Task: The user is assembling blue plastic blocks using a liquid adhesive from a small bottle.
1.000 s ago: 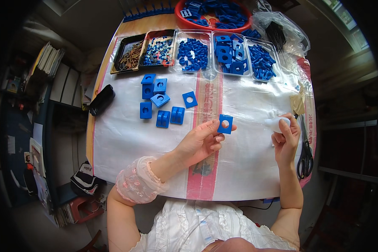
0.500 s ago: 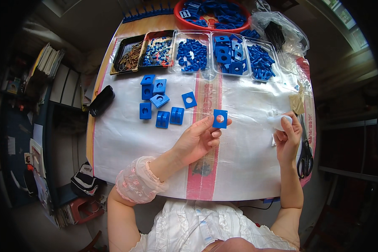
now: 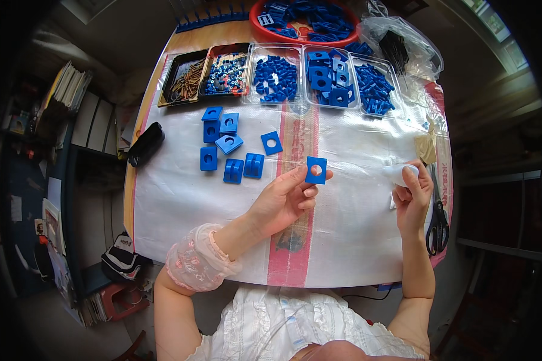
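Between the thumb and fingers of my left hand [image 3: 289,195] is a blue square plate with a round hole [image 3: 316,175], held up over the middle of the table. At the right, my right hand [image 3: 415,195] is closed around a small white bottle [image 3: 401,175], tipped on its side with one end toward the left. A loose blue plate with a hole [image 3: 265,144] lies beyond my left hand. Several blue pieces [image 3: 208,158] are spread to its left, among them a part with rounded ridges [image 3: 253,165].
Along the far side stand a black tray of brass-coloured screws [image 3: 185,80], a tray of small nuts [image 3: 224,73] and clear boxes of blue parts [image 3: 275,78]. A red basin [image 3: 346,42] stands behind. Black scissors [image 3: 438,231] lie at right, a black case [image 3: 146,144] at left.
The blue plate in my left hand has turned very slightly. Both hands stay where they were, and the things on the table have not moved.
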The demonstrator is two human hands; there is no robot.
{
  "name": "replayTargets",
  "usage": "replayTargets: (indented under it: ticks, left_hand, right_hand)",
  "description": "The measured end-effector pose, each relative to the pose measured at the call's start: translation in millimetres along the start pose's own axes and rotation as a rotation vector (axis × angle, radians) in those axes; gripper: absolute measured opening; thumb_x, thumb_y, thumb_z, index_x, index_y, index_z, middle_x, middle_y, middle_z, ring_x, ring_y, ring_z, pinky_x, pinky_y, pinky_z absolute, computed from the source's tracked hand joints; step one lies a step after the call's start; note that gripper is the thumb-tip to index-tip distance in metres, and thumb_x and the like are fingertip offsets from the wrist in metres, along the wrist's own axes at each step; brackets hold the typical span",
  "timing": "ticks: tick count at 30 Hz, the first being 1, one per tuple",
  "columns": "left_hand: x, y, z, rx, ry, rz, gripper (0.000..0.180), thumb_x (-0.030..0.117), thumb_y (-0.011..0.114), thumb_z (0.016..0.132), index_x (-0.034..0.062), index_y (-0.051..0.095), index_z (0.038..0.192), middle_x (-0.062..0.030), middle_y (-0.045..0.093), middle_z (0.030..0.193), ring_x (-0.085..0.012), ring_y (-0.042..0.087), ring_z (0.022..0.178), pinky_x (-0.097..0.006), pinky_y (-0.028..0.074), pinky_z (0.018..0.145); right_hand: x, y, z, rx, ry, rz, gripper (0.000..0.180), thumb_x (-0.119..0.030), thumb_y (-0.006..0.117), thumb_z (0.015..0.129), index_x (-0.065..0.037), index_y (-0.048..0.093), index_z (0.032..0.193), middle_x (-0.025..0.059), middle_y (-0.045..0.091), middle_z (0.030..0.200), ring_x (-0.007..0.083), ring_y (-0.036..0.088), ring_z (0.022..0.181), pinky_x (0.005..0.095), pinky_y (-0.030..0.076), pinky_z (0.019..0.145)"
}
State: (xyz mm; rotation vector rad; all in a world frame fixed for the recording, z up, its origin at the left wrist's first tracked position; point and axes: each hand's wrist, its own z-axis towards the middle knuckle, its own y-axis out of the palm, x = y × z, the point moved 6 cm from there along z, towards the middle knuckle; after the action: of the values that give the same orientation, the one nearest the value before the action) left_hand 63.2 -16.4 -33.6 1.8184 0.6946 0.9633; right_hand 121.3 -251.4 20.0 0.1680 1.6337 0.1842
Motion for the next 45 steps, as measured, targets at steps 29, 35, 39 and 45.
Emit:
replayTargets:
  ticks: [29, 35, 39, 45]
  left_hand:
    - [9.7, -1.8, 0.2, 0.06, 0.032, 0.0, 0.025, 0.031, 0.048, 0.104, 0.0103, 0.057, 0.113, -0.0085, 0.049, 0.134, -0.0067, 0.044, 0.08, -0.017, 0.042, 0.063]
    - [10.4, -1.3, -0.1, 0.059, 0.035, -0.002, 0.024, 0.031, 0.047, 0.104, 0.0106, 0.056, 0.114, -0.0082, 0.05, 0.131, -0.0069, 0.044, 0.08, -0.017, 0.042, 0.063]
    - [10.4, -3.3, 0.4, 0.074, 0.037, -0.015, 0.025, 0.03, 0.05, 0.103, 0.0115, 0.053, 0.119, -0.0019, 0.055, 0.117, -0.0071, 0.044, 0.081, -0.018, 0.038, 0.061]
    - [10.4, -4.1, 0.8, 0.061, 0.06, -0.044, 0.029, 0.027, 0.054, 0.101, 0.0123, 0.05, 0.126, 0.0054, 0.056, 0.104, -0.0076, 0.038, 0.076, -0.019, 0.033, 0.058]
  right_hand:
    - [3.3, 4.4, -0.8, -0.059, 0.101, 0.113, 0.013, -0.022, 0.06, 0.094, -0.011, 0.053, 0.091, -0.0076, 0.042, 0.06, -0.0001, 0.027, 0.046, 0.0184, 0.016, 0.04]
    - [2.5, 4.4, -0.3, -0.063, 0.078, 0.133, 0.012, -0.02, 0.062, 0.092, -0.01, 0.055, 0.091, -0.0072, 0.047, 0.062, -0.0011, 0.027, 0.045, 0.0172, 0.019, 0.038]
    - [3.0, 3.4, -0.2, -0.077, 0.069, 0.133, 0.013, -0.021, 0.063, 0.092, -0.01, 0.055, 0.091, -0.0069, 0.048, 0.062, -0.0012, 0.028, 0.045, 0.0172, 0.02, 0.037]
    - [1.4, 3.7, -0.6, -0.079, 0.065, 0.119, 0.014, -0.021, 0.063, 0.092, -0.009, 0.055, 0.091, -0.0069, 0.048, 0.062, -0.0015, 0.028, 0.045, 0.0171, 0.019, 0.038]
